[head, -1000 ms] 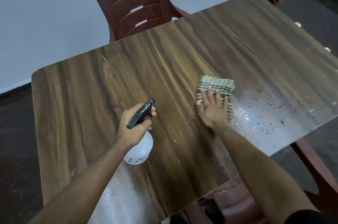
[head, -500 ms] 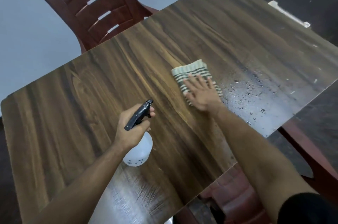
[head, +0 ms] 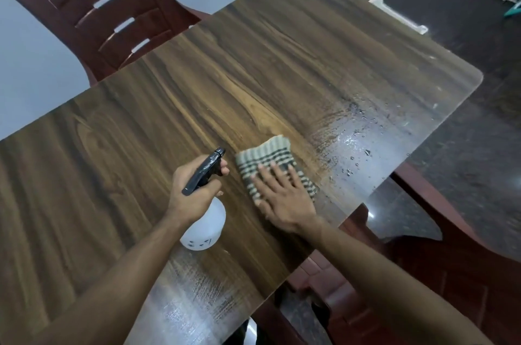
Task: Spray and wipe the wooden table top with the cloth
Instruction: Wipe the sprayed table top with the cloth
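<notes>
the wooden desk (head: 141,147) fills most of the frame, its grain running from lower left to upper right. the left hand (head: 194,189) sits at the centre of the frame, its fingers curled round the neck of the spray bottle (head: 207,227) and over the black trigger head (head: 204,171); the white bottle body hangs below the hand, just above the desk surface. the nozzle points toward the upper right. the right hand (head: 284,198) lies just right of centre, fingers straight and spread, palm flat, pressing on the striped cloth (head: 267,160). the cloth lies flat on the desk, its far end showing past the fingertips and its near part covered by the hand. the cloth is just beside the trigger head, not touching it. water droplets (head: 355,153) and a wet sheen mark the desk to the right of the cloth, near the right edge. a streaked wet patch (head: 186,296) shows at the lower centre. a dark red chair (head: 107,17) stands behind the desk at upper left.
</notes>
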